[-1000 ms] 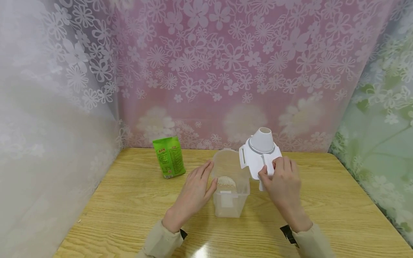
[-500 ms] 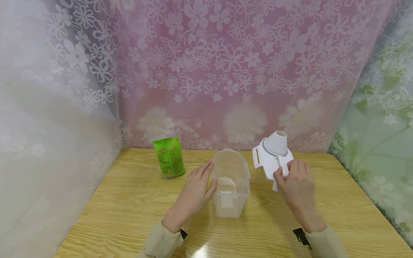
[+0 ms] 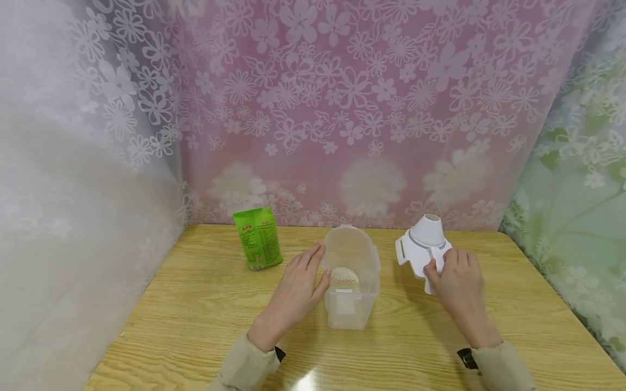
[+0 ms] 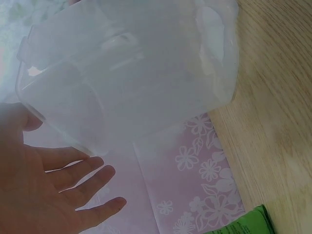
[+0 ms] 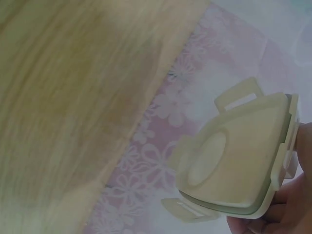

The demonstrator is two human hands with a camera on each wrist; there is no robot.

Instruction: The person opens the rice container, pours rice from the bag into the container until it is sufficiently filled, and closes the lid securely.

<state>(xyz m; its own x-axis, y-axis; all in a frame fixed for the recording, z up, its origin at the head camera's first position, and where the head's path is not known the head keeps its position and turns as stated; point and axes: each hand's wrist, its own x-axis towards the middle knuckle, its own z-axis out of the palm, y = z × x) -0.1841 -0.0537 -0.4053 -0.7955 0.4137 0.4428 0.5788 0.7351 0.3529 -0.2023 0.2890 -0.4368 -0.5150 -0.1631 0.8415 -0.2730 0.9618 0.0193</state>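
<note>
A translucent plastic container (image 3: 352, 247), uncovered, stands mid-table with pale rice-like grains (image 3: 344, 275) in its bottom. My left hand (image 3: 290, 296) rests against the container's left side, fingers nearly straight. In the left wrist view, the thumb and index fingertip touch the rim of the container (image 4: 141, 92), and the other fingers spread beside it. To the right, my right hand (image 3: 459, 285) pinches a white lid (image 3: 419, 254) by its near edge, its cone-shaped spout pointing up. The right wrist view shows the underside of the lid (image 5: 239, 161), with clip flaps sticking out.
A green printed bag (image 3: 259, 239) stands upright at the back left of the wooden table (image 3: 195, 326). Pink floral curtain (image 3: 342, 108) hangs behind the table's back edge, with more curtain along both sides.
My right hand has carried the lid rightward, away from the container, and lowered it towards the table. The left hand and container have stayed where they were.
</note>
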